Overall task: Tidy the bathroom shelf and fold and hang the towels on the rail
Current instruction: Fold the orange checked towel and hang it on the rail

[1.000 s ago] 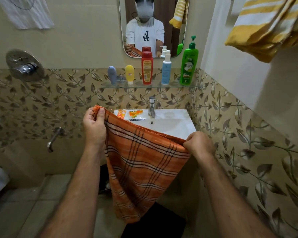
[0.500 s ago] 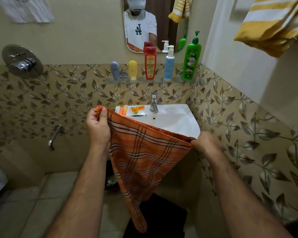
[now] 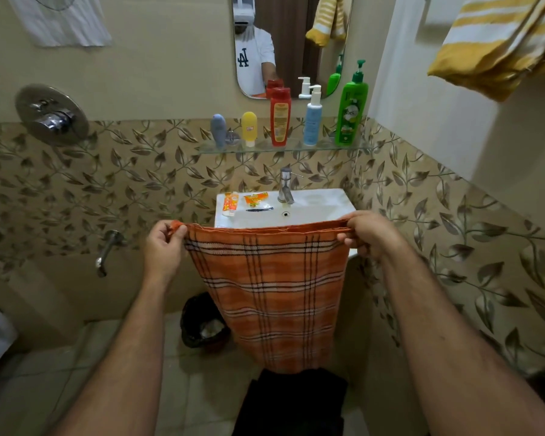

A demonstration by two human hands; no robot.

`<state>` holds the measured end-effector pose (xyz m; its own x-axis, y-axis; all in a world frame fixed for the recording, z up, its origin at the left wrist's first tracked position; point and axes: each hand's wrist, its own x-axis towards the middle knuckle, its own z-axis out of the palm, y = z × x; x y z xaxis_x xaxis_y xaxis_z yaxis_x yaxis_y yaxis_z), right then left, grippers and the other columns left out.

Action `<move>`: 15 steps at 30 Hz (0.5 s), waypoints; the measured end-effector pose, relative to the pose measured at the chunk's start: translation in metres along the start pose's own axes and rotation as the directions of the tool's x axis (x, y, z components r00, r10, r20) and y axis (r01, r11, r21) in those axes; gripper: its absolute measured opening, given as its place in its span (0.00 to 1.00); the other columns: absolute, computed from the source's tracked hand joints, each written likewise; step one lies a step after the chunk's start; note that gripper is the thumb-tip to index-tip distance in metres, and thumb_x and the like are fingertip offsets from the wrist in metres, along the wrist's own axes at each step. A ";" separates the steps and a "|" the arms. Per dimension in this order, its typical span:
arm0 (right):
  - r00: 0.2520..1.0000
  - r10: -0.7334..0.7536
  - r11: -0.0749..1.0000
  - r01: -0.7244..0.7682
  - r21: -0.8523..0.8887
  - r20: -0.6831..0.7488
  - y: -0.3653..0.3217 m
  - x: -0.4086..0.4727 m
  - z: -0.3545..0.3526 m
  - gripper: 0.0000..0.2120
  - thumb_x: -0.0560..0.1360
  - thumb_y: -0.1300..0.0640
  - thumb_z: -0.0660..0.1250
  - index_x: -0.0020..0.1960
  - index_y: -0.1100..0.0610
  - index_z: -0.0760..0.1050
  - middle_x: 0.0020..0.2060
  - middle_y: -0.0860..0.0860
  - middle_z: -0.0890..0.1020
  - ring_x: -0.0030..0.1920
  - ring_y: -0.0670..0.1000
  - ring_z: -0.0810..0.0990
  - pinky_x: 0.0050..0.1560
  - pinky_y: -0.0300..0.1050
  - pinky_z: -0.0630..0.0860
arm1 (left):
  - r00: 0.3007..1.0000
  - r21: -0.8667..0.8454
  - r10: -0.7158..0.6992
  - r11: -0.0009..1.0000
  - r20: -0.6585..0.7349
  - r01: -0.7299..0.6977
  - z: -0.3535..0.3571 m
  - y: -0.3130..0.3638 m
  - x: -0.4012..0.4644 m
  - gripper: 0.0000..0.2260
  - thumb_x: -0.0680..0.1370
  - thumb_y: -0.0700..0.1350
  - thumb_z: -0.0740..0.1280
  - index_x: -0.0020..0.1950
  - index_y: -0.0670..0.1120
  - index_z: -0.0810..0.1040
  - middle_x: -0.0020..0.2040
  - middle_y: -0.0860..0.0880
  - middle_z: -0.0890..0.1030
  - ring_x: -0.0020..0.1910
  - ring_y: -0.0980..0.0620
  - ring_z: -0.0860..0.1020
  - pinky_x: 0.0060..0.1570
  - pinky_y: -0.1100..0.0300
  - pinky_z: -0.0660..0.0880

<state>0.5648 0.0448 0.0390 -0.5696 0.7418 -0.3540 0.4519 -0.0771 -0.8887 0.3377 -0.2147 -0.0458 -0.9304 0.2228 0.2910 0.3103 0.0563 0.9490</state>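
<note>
One orange plaid towel point(image 3: 269, 291) hangs in front of the white sink point(image 3: 315, 212), stretched flat by its top edge and doubled over, its lower end reaching down toward a dark cloth point(image 3: 291, 401) on the floor. The left hand point(image 3: 163, 247) pinches the top left corner between thumb and fingers, which are pressed together on the fabric. The right hand point(image 3: 368, 234) grips the top right corner the same way, fingers curled under the edge. Both forearms reach forward, roughly level, with the hands well apart.

Above the sink, a glass shelf point(image 3: 283, 147) carries five containers standing upright in a row: a blue-grey tube point(image 3: 218, 129), a yellow tube point(image 3: 249, 129), a red bottle point(image 3: 280, 116), a light blue pump bottle point(image 3: 312, 118) and a green pump bottle point(image 3: 351, 108). One yellow-and-white striped towel point(image 3: 497, 42) hangs at the upper right. Two small orange packets point(image 3: 230, 203) and point(image 3: 256, 199) lie on the sink's back ledge, left of the tap point(image 3: 286, 190).
</note>
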 end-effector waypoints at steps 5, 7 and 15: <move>0.998 -0.051 0.999 0.051 0.012 0.025 -0.010 0.000 -0.023 0.14 0.80 0.65 0.56 0.53 0.58 0.81 0.24 0.49 0.76 0.21 0.43 0.69 0.20 0.34 0.62 | 1.000 -0.075 -0.016 0.997 0.000 0.016 -0.003 0.015 0.005 0.07 0.83 0.41 0.63 0.46 0.51 0.73 0.40 0.50 0.79 0.25 0.60 0.76 0.23 0.68 0.71; 0.999 -0.021 1.000 0.021 -0.020 -0.026 -0.014 0.003 -0.025 0.16 0.79 0.66 0.55 0.53 0.60 0.81 0.21 0.48 0.73 0.19 0.43 0.67 0.22 0.34 0.63 | 0.999 -0.091 -0.042 0.995 0.032 0.045 0.005 0.023 0.005 0.05 0.83 0.42 0.62 0.49 0.50 0.72 0.40 0.48 0.81 0.24 0.58 0.78 0.18 0.68 0.68; 0.993 -0.044 0.949 0.008 0.315 0.107 -0.034 -0.001 -0.035 0.11 0.82 0.61 0.56 0.52 0.61 0.77 0.38 0.53 0.87 0.41 0.51 0.87 0.31 0.41 0.80 | 0.998 -0.231 -0.032 0.973 -0.045 0.021 0.031 0.053 0.017 0.02 0.84 0.44 0.60 0.52 0.48 0.71 0.44 0.46 0.82 0.29 0.56 0.83 0.21 0.64 0.75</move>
<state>0.5739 0.0697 0.0794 -0.6594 0.6686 -0.3436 0.2083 -0.2767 -0.9381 0.3449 -0.1781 0.0060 -0.9478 0.1772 0.2652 0.2370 -0.1652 0.9574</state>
